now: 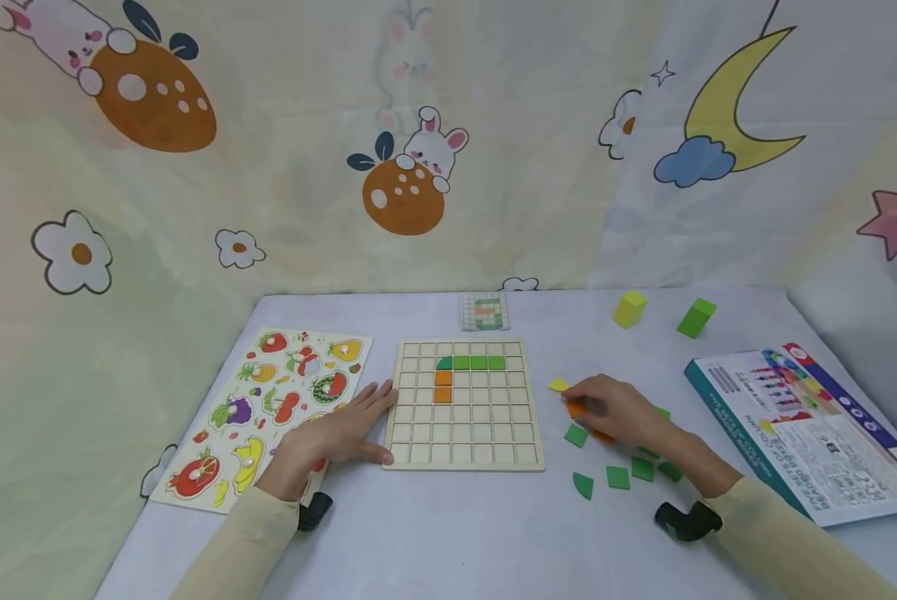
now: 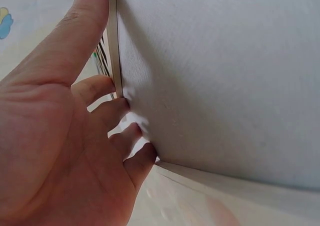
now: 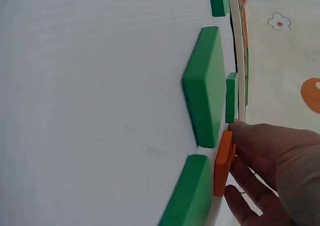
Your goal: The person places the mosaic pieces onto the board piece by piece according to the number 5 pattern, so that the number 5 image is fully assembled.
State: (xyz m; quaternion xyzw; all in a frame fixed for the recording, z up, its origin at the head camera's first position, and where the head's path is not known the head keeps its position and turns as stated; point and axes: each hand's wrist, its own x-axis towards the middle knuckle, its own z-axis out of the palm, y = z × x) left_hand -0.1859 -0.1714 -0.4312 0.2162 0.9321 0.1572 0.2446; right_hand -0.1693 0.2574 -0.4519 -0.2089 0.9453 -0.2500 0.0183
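Observation:
A pale wooden grid board (image 1: 493,433) lies in the middle of the table. On it are a green row of square tiles (image 1: 478,363), a green quarter-round tile (image 1: 444,364) at its left end and two orange squares (image 1: 443,387) below that. My left hand (image 1: 343,429), fingers extended, rests against the board's left edge. To the right of the board, my right hand (image 1: 624,410) pinches an orange tile (image 1: 574,407) between thumb and fingers, partly hidden. Another orange tile (image 3: 223,163) lies beside the fingers, with green tiles (image 3: 206,86) around.
A fruit picture board (image 1: 223,425) lies at left, partly under the left forearm. A pattern card (image 1: 485,312) sits behind the grid. Yellow (image 1: 629,308) and green (image 1: 696,317) stacks stand at the back right. A box (image 1: 816,433) lies at right; loose green tiles (image 1: 618,477) lie near the right hand.

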